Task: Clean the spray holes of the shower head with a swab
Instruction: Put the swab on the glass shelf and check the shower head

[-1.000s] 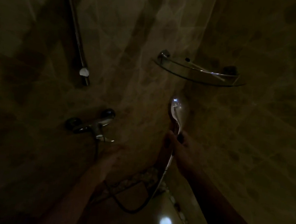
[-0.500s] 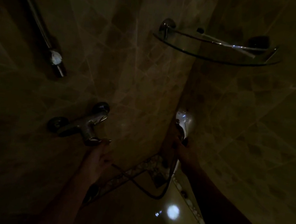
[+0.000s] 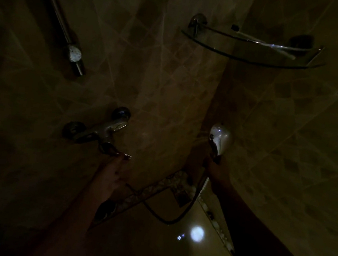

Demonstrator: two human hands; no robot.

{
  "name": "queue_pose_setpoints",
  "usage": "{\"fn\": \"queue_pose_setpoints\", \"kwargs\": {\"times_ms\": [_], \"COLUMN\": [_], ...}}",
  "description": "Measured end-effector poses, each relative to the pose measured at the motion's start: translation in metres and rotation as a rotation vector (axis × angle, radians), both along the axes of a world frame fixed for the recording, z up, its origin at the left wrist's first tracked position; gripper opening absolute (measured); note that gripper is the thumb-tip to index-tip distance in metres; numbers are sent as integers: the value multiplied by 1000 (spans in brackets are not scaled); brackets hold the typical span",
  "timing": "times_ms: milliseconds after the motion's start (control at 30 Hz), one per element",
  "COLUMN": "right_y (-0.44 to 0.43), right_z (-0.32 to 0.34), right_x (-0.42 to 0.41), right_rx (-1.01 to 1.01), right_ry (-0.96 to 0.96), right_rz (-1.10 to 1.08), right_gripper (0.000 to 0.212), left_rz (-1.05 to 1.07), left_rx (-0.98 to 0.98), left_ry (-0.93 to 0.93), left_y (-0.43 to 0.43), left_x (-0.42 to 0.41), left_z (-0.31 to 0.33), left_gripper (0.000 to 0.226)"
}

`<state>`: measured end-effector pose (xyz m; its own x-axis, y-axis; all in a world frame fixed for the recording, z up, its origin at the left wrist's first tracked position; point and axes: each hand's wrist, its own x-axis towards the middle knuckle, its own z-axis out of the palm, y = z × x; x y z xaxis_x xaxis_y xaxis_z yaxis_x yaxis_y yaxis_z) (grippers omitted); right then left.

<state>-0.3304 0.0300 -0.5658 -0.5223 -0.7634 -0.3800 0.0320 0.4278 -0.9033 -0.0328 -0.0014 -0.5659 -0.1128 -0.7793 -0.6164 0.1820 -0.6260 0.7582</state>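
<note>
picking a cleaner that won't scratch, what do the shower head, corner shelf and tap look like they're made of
Shower head: looks chrome-finished, with bright mirror glints; whether metal or plastic underneath is unclear.
Corner shelf: looks like clear glass, since the wall shows through it, with a shiny metal rail.
Tap: polished metal by its reflections, probably chrome.

Wall tiles (image 3: 290, 144): dim brown-beige with pale diagonal veining. Shower head (image 3: 220, 138) and mixer tap (image 3: 101, 131): silver chrome. Hose (image 3: 164, 218): dark.
</note>
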Motion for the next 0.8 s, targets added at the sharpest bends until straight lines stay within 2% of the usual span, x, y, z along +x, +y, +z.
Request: {"fn": "queue_pose_setpoints", "kwargs": {"times_ms": [100, 200, 300, 433, 567, 700, 800], "right_y": [4, 9, 12, 15, 17, 18, 18], "right_z": [-5, -1, -2, -3, -4, -11, -13], "right_x": [-1, -2, -8, -16, -21, -30, -35], "right_rx": [18, 3, 10, -17, -73, -39, -21], "right_ry": [-30, -53, -40, -7, -13, 14, 19], "right_rz": [5, 28, 14, 5, 16, -29, -48], "right_gripper": [43, 35, 45, 26, 10, 16, 29], "left_rz": [-25, -32, -26, -56, -69, -53, -56], "left_rx": [17, 24, 36, 65, 61, 49, 59], "left_ry": [-5, -2, -5, -45, -23, 16, 23], "left_y": [0, 1, -1, -6, -6, -7, -8], "left_x": [0, 0, 1, 6, 5, 1, -1], "left_z": [1, 2, 4, 4, 5, 4, 4], "left_gripper": [17, 19, 16, 30, 20, 22, 21]}}
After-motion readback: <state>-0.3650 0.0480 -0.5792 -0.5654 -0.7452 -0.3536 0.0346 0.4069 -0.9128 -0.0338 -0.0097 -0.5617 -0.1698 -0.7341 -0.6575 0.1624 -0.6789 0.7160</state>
